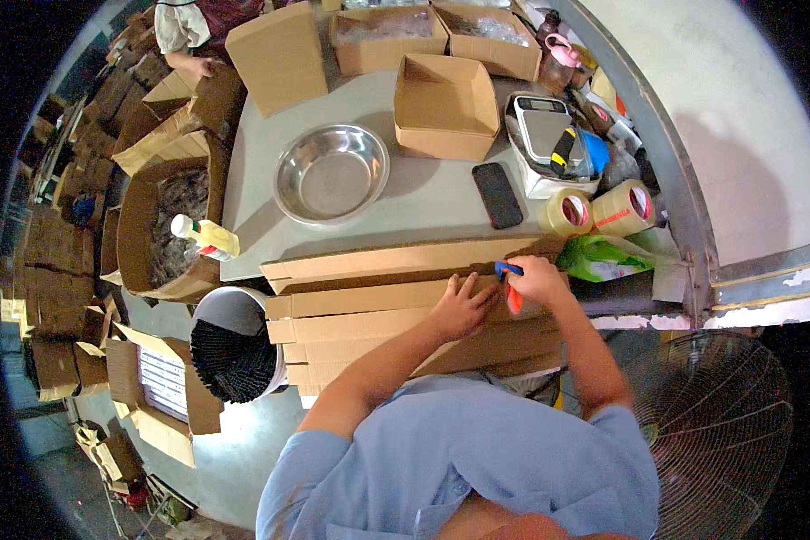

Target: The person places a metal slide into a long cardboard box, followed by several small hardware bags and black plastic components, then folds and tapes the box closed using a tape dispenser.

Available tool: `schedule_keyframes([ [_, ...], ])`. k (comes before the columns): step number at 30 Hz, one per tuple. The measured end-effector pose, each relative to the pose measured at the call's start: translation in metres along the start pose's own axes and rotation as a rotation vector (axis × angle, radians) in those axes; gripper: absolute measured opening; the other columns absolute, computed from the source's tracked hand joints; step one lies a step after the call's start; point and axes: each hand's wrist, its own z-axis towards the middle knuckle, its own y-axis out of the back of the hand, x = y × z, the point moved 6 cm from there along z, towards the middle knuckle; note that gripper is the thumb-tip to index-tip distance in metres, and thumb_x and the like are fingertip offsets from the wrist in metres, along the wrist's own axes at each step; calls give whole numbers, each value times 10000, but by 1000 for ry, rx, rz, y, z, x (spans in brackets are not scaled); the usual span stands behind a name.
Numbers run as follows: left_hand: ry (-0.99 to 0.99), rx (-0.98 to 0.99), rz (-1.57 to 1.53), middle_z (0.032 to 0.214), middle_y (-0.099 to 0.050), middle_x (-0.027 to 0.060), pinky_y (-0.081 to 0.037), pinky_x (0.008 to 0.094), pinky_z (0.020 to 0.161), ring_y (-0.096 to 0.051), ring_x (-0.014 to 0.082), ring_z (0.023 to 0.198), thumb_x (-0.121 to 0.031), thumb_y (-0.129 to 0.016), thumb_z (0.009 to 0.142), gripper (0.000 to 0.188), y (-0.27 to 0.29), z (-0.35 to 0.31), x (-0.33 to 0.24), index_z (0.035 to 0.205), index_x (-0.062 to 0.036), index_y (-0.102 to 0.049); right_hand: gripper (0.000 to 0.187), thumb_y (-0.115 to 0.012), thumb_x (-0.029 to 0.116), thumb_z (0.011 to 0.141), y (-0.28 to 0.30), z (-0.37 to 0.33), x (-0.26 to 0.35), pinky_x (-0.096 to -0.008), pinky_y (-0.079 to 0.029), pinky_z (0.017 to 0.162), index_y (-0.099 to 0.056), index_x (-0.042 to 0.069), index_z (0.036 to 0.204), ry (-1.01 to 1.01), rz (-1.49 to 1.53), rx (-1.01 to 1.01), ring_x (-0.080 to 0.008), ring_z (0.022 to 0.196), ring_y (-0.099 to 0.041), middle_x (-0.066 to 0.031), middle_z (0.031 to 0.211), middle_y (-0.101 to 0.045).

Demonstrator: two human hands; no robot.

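Note:
My right hand (538, 281) is closed around a small blue and orange-red hand tool (514, 301); its exact kind is hard to make out. The tool is over the right part of a long brown cardboard carton (369, 298), whose flaps lie along the near table edge. On the same cardboard my left hand (463, 310) lies with its fingers spread, just left of the tool. It grips nothing. The carton's right end is partly hidden by my right hand and forearm.
Beyond the carton are a steel bowl (331, 175), a black phone (497, 195), tape rolls (567, 213) and an open box (445, 103). A bottle (205, 238) and a bucket of black rods (234, 346) stand left. A fan (720, 432) is at right; another person's hand (202, 67) shows far left.

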Motion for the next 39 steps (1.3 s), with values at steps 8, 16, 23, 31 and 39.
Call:
schedule_keyframes([
  [8, 53, -66, -12, 1366, -363, 34, -280, 654, 935, -291, 401, 1269, -519, -558, 766, 600, -4, -7, 3, 1259, -184, -491, 474, -582, 186, 716, -40, -122, 2, -378, -475, 821, -548, 116, 1183, 79, 258, -42, -306, 892, -621, -159, 969, -640],
  [16, 91, 47, -65, 1378, -346, 85, -252, 665, 934, -257, 388, 1293, -476, -589, 765, 644, 11, 17, -11, 1267, -103, -437, 404, -603, 207, 732, -102, -114, -66, -321, -463, 793, -613, -12, 1071, -199, 562, -168, -234, 892, -617, -173, 998, -640],
  [23, 366, 247, -20, 1411, -266, 187, -199, 612, 987, -242, 372, 1297, -467, -642, 745, 803, -19, 71, -26, 1380, -133, -282, 388, -591, 153, 724, -105, -162, -40, -307, -459, 767, -612, 0, 1080, -103, 674, -42, -194, 849, -598, -134, 950, -646],
  [31, 237, 184, -51, 1429, -235, 182, -183, 587, 1010, -244, 403, 1280, -516, -594, 757, 759, 37, -60, 31, 1405, -333, -243, 358, -561, 125, 759, -130, -170, 49, -331, -454, 847, -602, 44, 1105, 95, 500, -131, -250, 931, -612, -130, 1000, -649],
  [39, 278, 89, 74, 1457, -226, 120, -180, 579, 1030, -224, 424, 1296, -559, -522, 784, 638, 76, -271, 137, 1362, -375, -326, 353, -545, 327, 819, -94, -61, 239, -385, -480, 773, -628, 94, 1072, 349, 492, -147, -309, 874, -628, -157, 978, -643],
])
